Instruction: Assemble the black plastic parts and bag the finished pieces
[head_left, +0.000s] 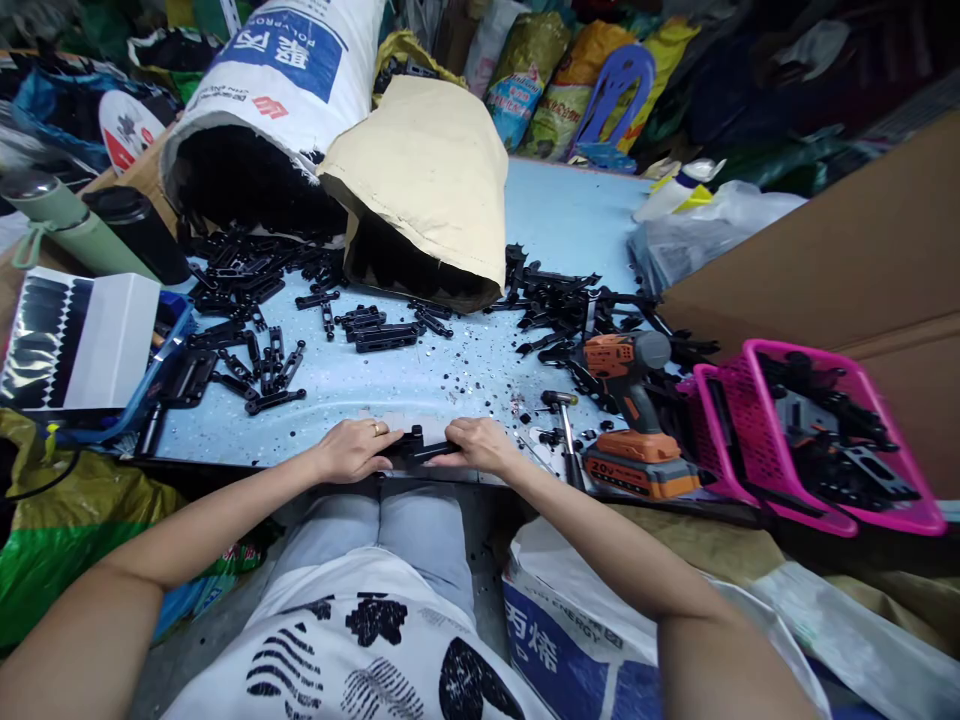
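Observation:
At the front edge of the light blue table (pixel 337 385), a black plastic part (pixel 414 447) lies between my two hands. My left hand (pixel 352 450), with a ring on one finger, is closed on its left end. The right end is pinched by my right hand (pixel 478 445). Behind them, black link pieces (pixel 386 337) lie loose on the table, with more piled at the left. A heap of black parts (pixel 555 290) lies at the right, and an orange cordless drill (pixel 634 390) stands near it. A hammer (pixel 566 430) rests right of my right hand.
Two large open sacks, one white (pixel 300 90) and one tan (pixel 427 180), lie at the back. Pink baskets (pixel 885 410) with parts stand at the right, beside cardboard (pixel 825 240). A blue basket (pixel 161 370) and bottles (pixel 71 220) are at the left.

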